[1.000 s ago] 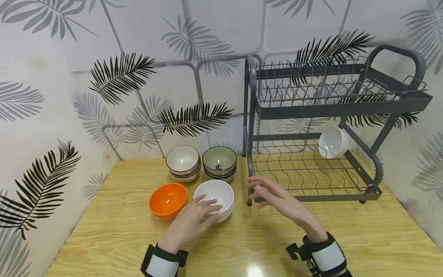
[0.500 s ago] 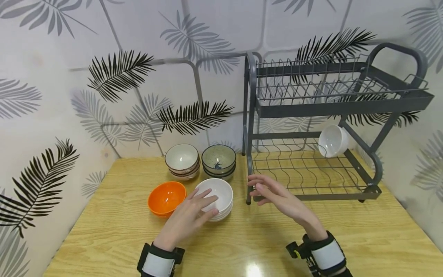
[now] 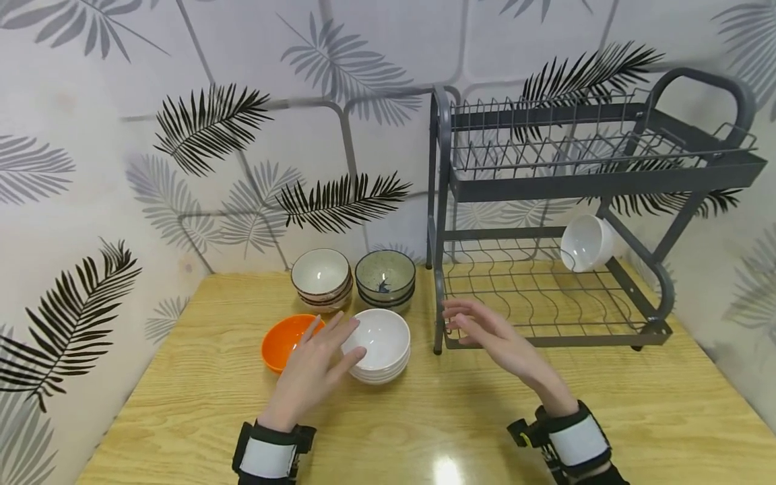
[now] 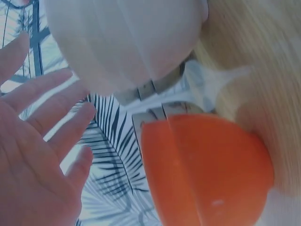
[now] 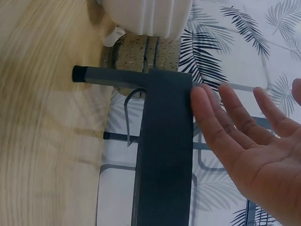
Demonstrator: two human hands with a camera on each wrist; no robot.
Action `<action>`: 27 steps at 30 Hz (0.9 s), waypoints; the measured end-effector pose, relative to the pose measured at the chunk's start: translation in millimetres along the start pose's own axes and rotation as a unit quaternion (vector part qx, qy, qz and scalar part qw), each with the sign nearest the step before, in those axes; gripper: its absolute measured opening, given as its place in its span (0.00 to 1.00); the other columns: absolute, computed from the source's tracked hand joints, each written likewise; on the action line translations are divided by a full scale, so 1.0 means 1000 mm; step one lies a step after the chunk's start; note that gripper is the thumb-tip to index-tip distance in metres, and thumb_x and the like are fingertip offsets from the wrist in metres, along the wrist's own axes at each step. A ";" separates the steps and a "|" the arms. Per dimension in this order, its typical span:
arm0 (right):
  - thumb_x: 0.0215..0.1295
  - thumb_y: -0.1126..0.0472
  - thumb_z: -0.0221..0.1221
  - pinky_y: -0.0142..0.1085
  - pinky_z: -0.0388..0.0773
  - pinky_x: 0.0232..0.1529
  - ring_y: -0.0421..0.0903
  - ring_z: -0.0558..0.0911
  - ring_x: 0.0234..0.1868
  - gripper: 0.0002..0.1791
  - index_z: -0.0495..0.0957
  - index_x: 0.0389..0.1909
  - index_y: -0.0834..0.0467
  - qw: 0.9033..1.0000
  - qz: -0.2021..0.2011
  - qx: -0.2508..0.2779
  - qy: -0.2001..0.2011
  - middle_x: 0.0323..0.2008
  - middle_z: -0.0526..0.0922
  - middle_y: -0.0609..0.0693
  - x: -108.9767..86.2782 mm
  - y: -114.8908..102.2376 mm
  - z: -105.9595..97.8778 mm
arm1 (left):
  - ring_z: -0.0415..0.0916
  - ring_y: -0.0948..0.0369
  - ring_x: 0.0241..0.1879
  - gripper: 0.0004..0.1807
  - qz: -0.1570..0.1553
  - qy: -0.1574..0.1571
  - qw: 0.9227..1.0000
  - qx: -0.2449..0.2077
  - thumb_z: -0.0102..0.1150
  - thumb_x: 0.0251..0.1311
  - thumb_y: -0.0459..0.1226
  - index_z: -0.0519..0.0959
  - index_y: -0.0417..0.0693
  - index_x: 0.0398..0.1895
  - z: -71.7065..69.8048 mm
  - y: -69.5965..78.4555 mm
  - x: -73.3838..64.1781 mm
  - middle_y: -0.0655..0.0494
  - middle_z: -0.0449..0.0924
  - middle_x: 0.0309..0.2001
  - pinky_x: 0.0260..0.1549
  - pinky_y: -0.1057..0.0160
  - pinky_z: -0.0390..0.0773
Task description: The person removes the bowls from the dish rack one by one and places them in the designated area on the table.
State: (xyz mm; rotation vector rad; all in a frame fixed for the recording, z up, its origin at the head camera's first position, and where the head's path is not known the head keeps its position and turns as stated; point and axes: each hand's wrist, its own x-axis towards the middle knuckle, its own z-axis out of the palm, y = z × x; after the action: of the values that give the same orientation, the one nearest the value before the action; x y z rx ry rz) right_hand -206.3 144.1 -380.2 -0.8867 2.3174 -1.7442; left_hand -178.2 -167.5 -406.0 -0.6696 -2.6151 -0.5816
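Observation:
My left hand (image 3: 312, 370) hovers with spread fingers between the orange bowls (image 3: 281, 347) and the stack of white bowls (image 3: 378, 343), holding nothing. In the left wrist view the orange bowls (image 4: 207, 169) and white bowls (image 4: 122, 42) stand apart from that hand's fingers. Near the front left corner of the grey dish rack (image 3: 558, 340) is my right hand (image 3: 500, 343), fingers loosely bent and nothing in them. The right wrist view has this hand (image 5: 254, 146) beside the rack's lower bar (image 5: 164, 146); contact there is hard to tell.
Behind stand a stack of brown-rimmed bowls (image 3: 321, 276) and a stack of speckled green bowls (image 3: 384, 276), close to the patterned wall. One white bowl (image 3: 588, 242) leans on its side on the rack's lower shelf. The wooden table (image 3: 388, 431) extends in front.
My left hand has drawn left from over the white bowls toward the orange ones, uncovering more of the white stack. The right hand stays almost in place; the head view shifts slightly.

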 end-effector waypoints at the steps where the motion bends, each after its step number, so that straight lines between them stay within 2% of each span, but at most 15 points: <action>1: 0.77 0.61 0.43 0.58 0.76 0.52 0.66 0.71 0.56 0.22 0.63 0.65 0.68 1.000 -0.003 -0.007 0.005 0.58 0.70 0.70 -0.001 0.001 -0.001 | 0.61 0.53 0.66 0.28 -0.008 0.005 1.000 0.000 0.55 0.65 0.49 0.75 0.41 0.61 -0.001 -0.002 -0.001 0.48 0.75 0.60 0.69 0.44 0.52; 5: 0.75 0.62 0.45 0.59 0.75 0.54 0.64 0.73 0.56 0.21 0.65 0.62 0.70 0.999 -0.022 -0.038 0.021 0.57 0.73 0.69 -0.004 0.003 -0.002 | 0.59 0.52 0.67 0.29 -0.031 0.018 0.999 0.008 0.52 0.66 0.51 0.72 0.42 0.64 -0.005 -0.009 -0.003 0.47 0.72 0.63 0.69 0.44 0.51; 9: 0.74 0.63 0.47 0.58 0.74 0.55 0.60 0.75 0.55 0.20 0.68 0.61 0.69 0.995 -0.037 -0.088 0.034 0.57 0.75 0.66 -0.008 0.006 -0.003 | 0.57 0.52 0.68 0.30 -0.038 0.007 0.999 0.021 0.50 0.68 0.52 0.71 0.43 0.65 -0.007 -0.013 -0.004 0.47 0.70 0.65 0.69 0.43 0.50; 13: 0.74 0.62 0.49 0.58 0.75 0.52 0.57 0.76 0.54 0.19 0.70 0.60 0.66 0.986 -0.046 -0.151 0.052 0.56 0.76 0.64 -0.013 0.009 -0.008 | 0.55 0.52 0.69 0.31 -0.030 -0.003 0.999 0.031 0.49 0.67 0.54 0.71 0.44 0.65 -0.006 -0.015 -0.003 0.46 0.69 0.66 0.69 0.43 0.50; 15: 0.73 0.62 0.50 0.59 0.75 0.51 0.58 0.76 0.53 0.18 0.71 0.59 0.65 0.978 -0.057 -0.190 0.065 0.55 0.77 0.63 -0.015 0.011 -0.014 | 0.55 0.52 0.69 0.31 -0.022 -0.003 0.999 0.038 0.49 0.67 0.54 0.71 0.44 0.65 -0.005 -0.015 -0.002 0.45 0.68 0.66 0.69 0.43 0.50; 17: 0.71 0.63 0.52 0.60 0.74 0.50 0.58 0.75 0.53 0.18 0.72 0.58 0.66 0.968 -0.070 -0.229 0.080 0.56 0.76 0.64 -0.017 0.013 -0.022 | 0.54 0.53 0.69 0.31 -0.015 -0.005 0.999 0.046 0.49 0.67 0.54 0.71 0.43 0.66 -0.005 -0.014 -0.001 0.46 0.67 0.67 0.69 0.43 0.50; 20: 0.70 0.63 0.54 0.63 0.72 0.50 0.62 0.72 0.55 0.18 0.72 0.57 0.67 0.944 -0.079 -0.301 0.111 0.57 0.74 0.65 -0.020 0.018 -0.041 | 0.52 0.53 0.70 0.32 -0.005 -0.013 0.998 0.055 0.49 0.67 0.54 0.69 0.44 0.67 -0.005 -0.013 -0.001 0.47 0.65 0.68 0.70 0.44 0.50; 24: 0.67 0.64 0.56 0.67 0.68 0.51 0.68 0.68 0.57 0.20 0.71 0.57 0.70 0.907 -0.065 -0.389 0.148 0.58 0.69 0.70 -0.020 0.023 -0.077 | 0.50 0.54 0.71 0.33 0.008 -0.021 0.998 0.062 0.50 0.67 0.54 0.66 0.45 0.69 -0.003 -0.012 -0.003 0.49 0.61 0.70 0.69 0.43 0.50; 27: 0.65 0.66 0.56 0.70 0.66 0.51 0.72 0.65 0.56 0.22 0.68 0.58 0.72 0.884 -0.039 -0.432 0.172 0.58 0.65 0.74 -0.016 0.026 -0.108 | 0.49 0.54 0.71 0.34 0.021 -0.019 0.998 0.065 0.51 0.66 0.53 0.65 0.45 0.70 0.000 -0.011 -0.006 0.50 0.59 0.71 0.69 0.42 0.52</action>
State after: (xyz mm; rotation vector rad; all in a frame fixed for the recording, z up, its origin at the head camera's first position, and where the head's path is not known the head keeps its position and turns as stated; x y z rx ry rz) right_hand -248.1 248.1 -371.8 -0.7893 3.4169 -0.8570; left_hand -179.5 -178.5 -411.9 -0.6994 -2.6389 -0.3871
